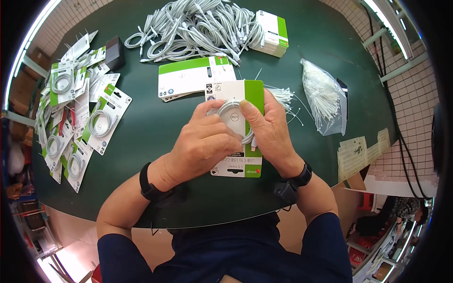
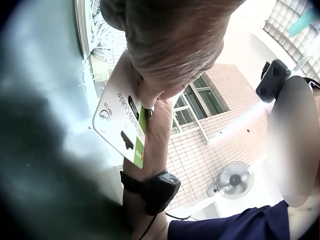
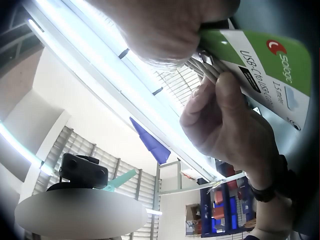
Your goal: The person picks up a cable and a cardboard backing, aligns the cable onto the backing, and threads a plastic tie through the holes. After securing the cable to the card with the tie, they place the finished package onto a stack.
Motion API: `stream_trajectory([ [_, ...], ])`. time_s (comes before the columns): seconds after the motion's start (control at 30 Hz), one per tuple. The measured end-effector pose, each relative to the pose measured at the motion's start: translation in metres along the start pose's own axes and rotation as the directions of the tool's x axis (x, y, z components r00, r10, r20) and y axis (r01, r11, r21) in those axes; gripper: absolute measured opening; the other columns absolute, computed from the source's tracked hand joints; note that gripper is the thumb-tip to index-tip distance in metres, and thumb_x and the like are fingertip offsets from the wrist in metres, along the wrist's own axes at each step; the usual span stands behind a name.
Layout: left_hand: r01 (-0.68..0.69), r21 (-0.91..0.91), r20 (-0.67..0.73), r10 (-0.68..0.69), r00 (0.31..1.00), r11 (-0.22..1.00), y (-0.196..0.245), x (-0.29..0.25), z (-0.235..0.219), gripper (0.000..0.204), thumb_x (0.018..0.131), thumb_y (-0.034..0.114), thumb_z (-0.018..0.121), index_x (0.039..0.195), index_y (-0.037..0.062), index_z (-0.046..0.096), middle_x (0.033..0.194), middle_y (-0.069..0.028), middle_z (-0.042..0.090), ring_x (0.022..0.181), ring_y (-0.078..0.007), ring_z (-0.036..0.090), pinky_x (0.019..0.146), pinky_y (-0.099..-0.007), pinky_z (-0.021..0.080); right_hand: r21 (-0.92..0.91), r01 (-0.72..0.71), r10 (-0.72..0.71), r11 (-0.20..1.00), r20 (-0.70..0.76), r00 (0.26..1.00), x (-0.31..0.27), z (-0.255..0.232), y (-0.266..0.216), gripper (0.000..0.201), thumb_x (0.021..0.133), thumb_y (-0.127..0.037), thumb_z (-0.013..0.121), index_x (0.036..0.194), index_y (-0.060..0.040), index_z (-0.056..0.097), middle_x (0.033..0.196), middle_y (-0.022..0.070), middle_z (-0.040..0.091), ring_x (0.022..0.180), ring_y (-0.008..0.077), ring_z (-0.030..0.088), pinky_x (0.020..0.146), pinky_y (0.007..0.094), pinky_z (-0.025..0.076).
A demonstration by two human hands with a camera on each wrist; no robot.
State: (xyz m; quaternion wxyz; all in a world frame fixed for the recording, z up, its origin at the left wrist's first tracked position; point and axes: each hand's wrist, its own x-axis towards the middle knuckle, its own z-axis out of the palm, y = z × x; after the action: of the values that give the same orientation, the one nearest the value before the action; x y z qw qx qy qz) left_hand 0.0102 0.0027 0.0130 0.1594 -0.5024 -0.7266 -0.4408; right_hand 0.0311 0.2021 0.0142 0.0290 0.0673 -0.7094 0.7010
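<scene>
In the head view a white and green cable packaging card point(image 1: 255, 94) is held over the dark green table, its print upside down. A coiled light grey USB-C cable point(image 1: 227, 106) lies against the card's face. My right hand point(image 1: 275, 129) grips the card's right side, with the thumb pressing on the coil and the fingers behind the card. From the left, my left hand point(image 1: 203, 139) reaches across the card. In the right wrist view its thumb and forefinger pinch the cable point(image 3: 207, 70) near the card's printed face. Part of the coil is hidden behind the left fingers.
Loose grey cables point(image 1: 198, 33) are heaped at the back, beside a card stack point(image 1: 273, 35). More flat cards point(image 1: 181, 78) lie just beyond my hands. White cable ties point(image 1: 283, 96) and a bag of ties point(image 1: 323, 96) sit right. Carded cables point(image 1: 111, 108) pile up left, near a black box point(image 1: 114, 53).
</scene>
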Motion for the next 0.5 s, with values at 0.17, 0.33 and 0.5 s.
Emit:
stream_trajectory([
  [0.17,0.017,0.028,-0.150,-0.013,0.989,0.999,0.004,0.004,-0.005,0.035,0.079,0.006,0.088,0.109,0.0087,0.071,0.097,-0.0050,0.075,0.087,-0.0201,0.070,0.108,-0.0462,0.049,0.071,0.037,-0.034,0.997,-0.042,0.999,0.006,-0.006,-0.002,0.034,0.108,-0.023,0.064,0.130,0.0021,0.059,0.115,0.0087,0.072,0.099,0.0106,0.069,0.086,0.0255,0.058],
  [0.33,0.427,-0.414,-0.205,-0.540,0.817,0.804,0.007,0.004,-0.012,0.040,0.091,0.009,0.080,0.126,-0.0001,0.063,0.113,-0.0101,0.073,0.095,-0.0171,0.069,0.096,-0.0360,0.055,0.080,0.068,-0.062,0.994,-0.066,0.996,0.002,-0.012,-0.010,0.036,0.106,-0.024,0.067,0.130,0.0027,0.059,0.115,0.0096,0.073,0.099,0.0108,0.069,0.086,0.0255,0.058],
  [0.5,0.637,-0.666,0.224,-0.711,0.666,0.388,0.023,0.010,-0.005,0.036,0.102,0.013,0.069,0.132,-0.0055,0.061,0.117,-0.0099,0.073,0.098,-0.0111,0.069,0.085,-0.0289,0.058,0.132,0.105,-0.098,0.986,-0.059,0.993,0.001,-0.013,-0.006,0.040,0.104,-0.023,0.070,0.131,0.0034,0.057,0.115,0.0101,0.073,0.098,0.0114,0.070,0.087,0.0268,0.058],
])
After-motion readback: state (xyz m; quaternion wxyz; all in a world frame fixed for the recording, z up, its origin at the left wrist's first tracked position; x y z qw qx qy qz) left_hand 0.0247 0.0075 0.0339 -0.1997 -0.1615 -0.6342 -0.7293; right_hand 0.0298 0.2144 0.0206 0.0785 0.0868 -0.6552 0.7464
